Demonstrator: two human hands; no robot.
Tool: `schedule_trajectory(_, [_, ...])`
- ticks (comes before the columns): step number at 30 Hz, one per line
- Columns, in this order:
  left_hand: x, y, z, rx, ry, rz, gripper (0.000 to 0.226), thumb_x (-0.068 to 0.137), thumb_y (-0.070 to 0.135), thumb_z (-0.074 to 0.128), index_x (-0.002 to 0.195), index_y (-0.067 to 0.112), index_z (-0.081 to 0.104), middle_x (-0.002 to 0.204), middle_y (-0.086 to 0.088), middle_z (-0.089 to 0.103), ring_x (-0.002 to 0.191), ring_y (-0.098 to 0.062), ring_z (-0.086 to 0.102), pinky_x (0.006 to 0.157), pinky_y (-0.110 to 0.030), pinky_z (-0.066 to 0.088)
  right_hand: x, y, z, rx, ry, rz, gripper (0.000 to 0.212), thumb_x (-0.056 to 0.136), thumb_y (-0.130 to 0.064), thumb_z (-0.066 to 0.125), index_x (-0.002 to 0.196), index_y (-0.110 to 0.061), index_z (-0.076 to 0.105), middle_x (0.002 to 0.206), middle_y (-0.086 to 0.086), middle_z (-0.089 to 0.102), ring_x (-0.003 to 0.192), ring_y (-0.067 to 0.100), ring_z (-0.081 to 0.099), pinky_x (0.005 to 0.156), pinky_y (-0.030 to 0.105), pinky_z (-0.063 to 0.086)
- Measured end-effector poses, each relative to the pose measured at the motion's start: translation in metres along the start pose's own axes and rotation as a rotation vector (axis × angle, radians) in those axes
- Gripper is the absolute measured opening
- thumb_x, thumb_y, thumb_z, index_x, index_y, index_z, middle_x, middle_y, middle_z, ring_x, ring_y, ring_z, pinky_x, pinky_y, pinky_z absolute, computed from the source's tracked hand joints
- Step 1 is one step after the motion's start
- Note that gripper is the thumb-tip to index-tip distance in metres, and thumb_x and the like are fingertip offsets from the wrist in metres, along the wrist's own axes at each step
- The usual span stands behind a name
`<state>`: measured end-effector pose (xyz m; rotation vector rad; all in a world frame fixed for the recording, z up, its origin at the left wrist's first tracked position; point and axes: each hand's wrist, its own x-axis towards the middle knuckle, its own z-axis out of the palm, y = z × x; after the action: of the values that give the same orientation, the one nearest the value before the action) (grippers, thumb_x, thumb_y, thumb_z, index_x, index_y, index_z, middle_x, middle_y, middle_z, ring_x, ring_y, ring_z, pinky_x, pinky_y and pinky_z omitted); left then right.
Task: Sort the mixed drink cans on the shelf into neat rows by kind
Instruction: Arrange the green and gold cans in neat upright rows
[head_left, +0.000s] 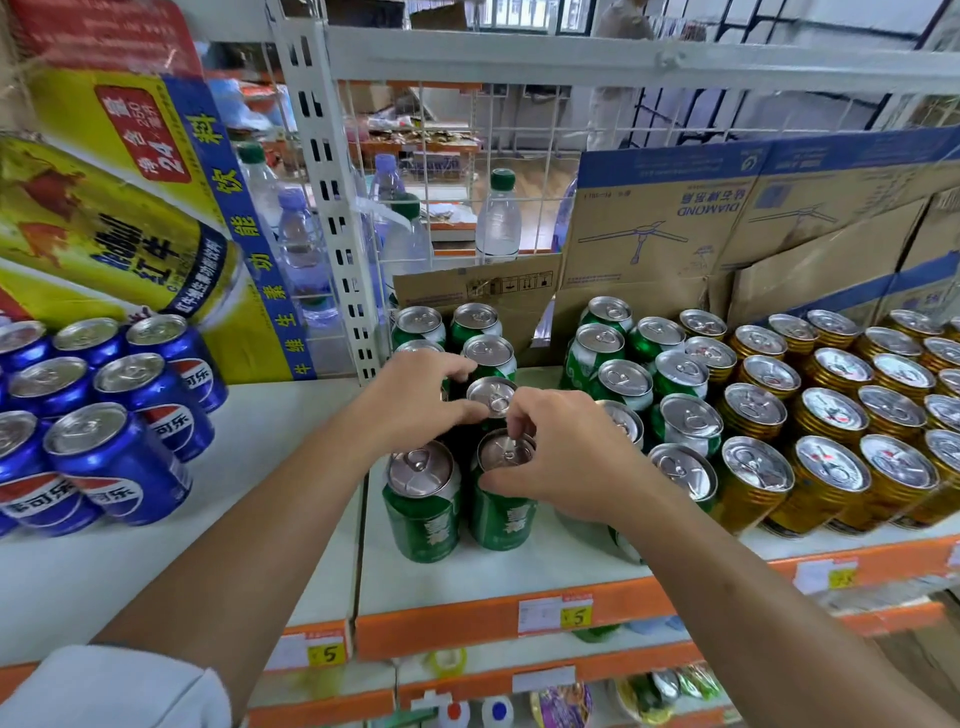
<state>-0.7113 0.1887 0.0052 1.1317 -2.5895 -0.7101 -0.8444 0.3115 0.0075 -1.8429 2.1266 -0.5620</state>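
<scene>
On shelf (467, 582) | left hand (415, 402) grips rear can (492, 396) | right hand (569, 460) grips front can (503, 512)

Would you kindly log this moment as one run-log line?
phase: sorting green cans | left hand: grips rear can | right hand: grips front green can | gold cans: rightward
</scene>
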Motion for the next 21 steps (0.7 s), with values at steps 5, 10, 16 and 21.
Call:
schedule_trajectory(5, [-0.032, -0.02, -0.006, -0.139, 0.282, -0.077, 0.045, 0.085, 0.03, 0.071, 0.128, 0.022, 0.06, 0.127, 0.004, 0.06, 0.111, -0.01, 0.054, 0.09, -0.021, 0.035, -0.003, 0.004, -0.003, 0.04, -0.02, 0.013, 0.044, 0.069, -0.05, 0.078, 0.092, -0.022, 0.054, 0.084, -0.009, 0.055, 0.078, 0.01, 0.051, 0.068, 0.031, 0.046])
schedule_trajectory(10, [-0.061, -0.036, 0.013, -0.634, 0.142, -0.418, 0.052, 0.091, 0.041, 0.061, 0.139, 0.027, 0.044, 0.127, 0.007, 0.055, 0.11, -0.013, 0.055, 0.087, -0.035, 0.049, -0.007, 0.008, 0.0, 0.125, -0.212, 0.175, 0.084, 0.063, -0.05, 0.084, 0.127, -0.025, 0.035, 0.105, -0.01, 0.052, 0.089, 0.012, 0.057, 0.066, 0.027, 0.045])
schedule_trajectory(16, [-0.061, -0.034, 0.032, -0.833, 0.026, -0.437, 0.019, 0.099, 0.032, 0.05, 0.115, 0.03, 0.059, 0.096, 0.01, 0.072, 0.088, -0.005, 0.066, 0.064, -0.024, 0.05, -0.007, 0.001, 0.008, 0.138, -0.205, 0.139, 0.081, 0.069, -0.035, 0.083, 0.119, -0.028, 0.02, 0.077, 0.004, 0.055, 0.066, 0.02, 0.056, 0.06, 0.038, 0.049])
schedule_trajectory(21, [-0.061, -0.037, 0.033, -0.819, 0.012, -0.437, 0.026, 0.097, 0.037, 0.051, 0.123, 0.032, 0.055, 0.105, 0.009, 0.07, 0.095, -0.008, 0.065, 0.066, -0.027, 0.05, -0.008, 0.0, 0.009, 0.135, -0.203, 0.112, 0.088, 0.071, -0.036, 0.082, 0.129, -0.03, 0.016, 0.08, 0.005, 0.058, 0.073, 0.025, 0.06, 0.065, 0.04, 0.051])
